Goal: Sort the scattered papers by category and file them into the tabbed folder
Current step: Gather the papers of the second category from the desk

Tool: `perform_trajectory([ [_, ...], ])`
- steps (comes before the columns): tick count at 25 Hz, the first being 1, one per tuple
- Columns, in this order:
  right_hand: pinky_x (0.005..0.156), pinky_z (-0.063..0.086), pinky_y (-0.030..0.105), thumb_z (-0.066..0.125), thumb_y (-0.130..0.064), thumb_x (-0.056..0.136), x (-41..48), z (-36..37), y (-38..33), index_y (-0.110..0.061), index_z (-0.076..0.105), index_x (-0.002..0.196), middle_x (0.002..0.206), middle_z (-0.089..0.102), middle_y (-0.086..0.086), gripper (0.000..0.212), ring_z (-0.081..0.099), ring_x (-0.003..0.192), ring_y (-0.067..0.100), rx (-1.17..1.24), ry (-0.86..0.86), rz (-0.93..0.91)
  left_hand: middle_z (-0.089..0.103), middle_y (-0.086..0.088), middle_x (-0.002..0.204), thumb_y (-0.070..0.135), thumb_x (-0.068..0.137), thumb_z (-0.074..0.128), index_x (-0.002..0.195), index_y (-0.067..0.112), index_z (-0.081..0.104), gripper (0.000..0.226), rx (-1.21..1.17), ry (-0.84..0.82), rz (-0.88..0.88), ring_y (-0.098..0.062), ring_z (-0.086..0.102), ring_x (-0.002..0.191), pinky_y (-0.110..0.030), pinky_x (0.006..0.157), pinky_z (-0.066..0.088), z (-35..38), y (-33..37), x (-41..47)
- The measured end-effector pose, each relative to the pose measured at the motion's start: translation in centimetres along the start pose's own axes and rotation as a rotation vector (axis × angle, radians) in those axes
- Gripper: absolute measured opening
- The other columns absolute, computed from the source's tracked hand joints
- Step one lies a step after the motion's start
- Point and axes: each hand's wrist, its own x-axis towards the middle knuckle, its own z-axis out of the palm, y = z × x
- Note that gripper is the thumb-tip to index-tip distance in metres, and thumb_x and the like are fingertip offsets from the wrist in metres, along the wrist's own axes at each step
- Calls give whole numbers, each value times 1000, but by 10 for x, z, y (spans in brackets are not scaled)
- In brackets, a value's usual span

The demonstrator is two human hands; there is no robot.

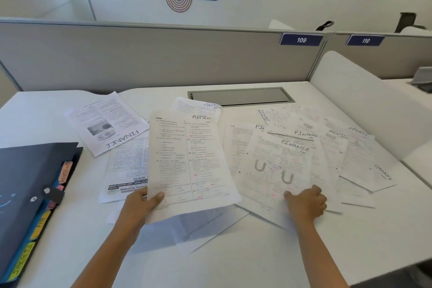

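Observation:
My left hand (142, 206) grips the lower left corner of a sheet marked ADMIN (187, 159) and holds it lifted above the desk; a second ADMIN sheet (198, 106) shows behind its top edge. My right hand (306, 203) pinches the bottom edge of a sheet marked FINANCE (280, 166) with two horseshoe magnets drawn on it. More FINANCE, ADMIN and SPORTS sheets (364, 159) fan out to the right. Another FINANCE sheet (107, 124) lies turned at the left. The dark tabbed folder (30, 184) lies shut at the left edge, with tabs reading ADMIN, HR and SPORTS.
A printed test paper (126, 170) lies under the lifted sheet. A grey cable hatch (240, 96) is set into the white desk (233, 262) near the partition (152, 58). A white rounded divider (364, 105) bounds the right side.

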Motion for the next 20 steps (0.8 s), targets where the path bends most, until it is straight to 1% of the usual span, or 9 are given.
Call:
perform_trajectory([
  [3,102,36,41,59,10,79,-6,8,-7,7,33,136,133,38,31,63,42,120,44,76,-98,-115,72,-9,97,10,85,67,104,10,66,19,5,1,5,-32,68,90,-48,87,54,3,2,0],
  [5,103,33,33,47,16,81,-17,16,-13,4,34,137,135,38,26,59,42,123,39,106,-205,-250,71,-9,96,9,85,67,104,10,66,18,3,0,10,-33,68,90,-48,86,54,6,3,0],
  [7,103,31,28,45,16,83,-23,24,-16,0,37,137,133,41,20,58,43,124,33,118,-307,-389,72,-10,97,9,85,67,106,10,66,21,17,-13,16,-33,68,89,-48,86,54,9,2,0],
  [9,104,35,33,49,10,86,-17,25,-18,-3,39,136,129,44,16,53,46,121,32,122,-325,-464,72,-11,99,10,85,67,107,10,66,22,25,-32,12,-34,68,90,-49,86,54,13,0,1],
  [11,104,35,37,52,6,88,3,15,-19,-3,41,135,128,46,17,48,43,121,33,120,-231,-431,72,-11,99,10,85,67,104,11,67,19,45,-50,16,-34,68,90,-49,86,54,17,-1,1],
  [13,105,32,39,56,1,88,32,-2,-15,-1,41,135,132,44,22,50,38,125,37,54,-96,-312,71,-11,98,11,85,67,103,11,66,18,65,-56,21,-33,68,89,-49,86,53,23,2,2],
  [15,105,33,43,63,-8,85,60,-20,-8,2,39,135,134,42,27,56,36,126,41,-59,-4,-171,71,-9,96,11,85,68,104,12,66,19,84,-61,36,-32,68,88,-48,86,53,30,7,4],
  [17,105,33,45,69,-18,81,77,-30,-5,4,37,134,135,41,29,66,36,127,42,-157,-17,-83,71,-8,96,12,85,68,104,12,66,19,115,-78,48,-30,68,88,-46,82,55,38,13,5],
  [20,105,32,45,74,-27,78,83,-26,-7,0,35,134,135,44,24,73,37,127,40,-271,-126,-54,70,-6,91,12,86,67,104,11,65,18,151,-100,68,-26,67,82,-35,67,54,48,19,4],
])
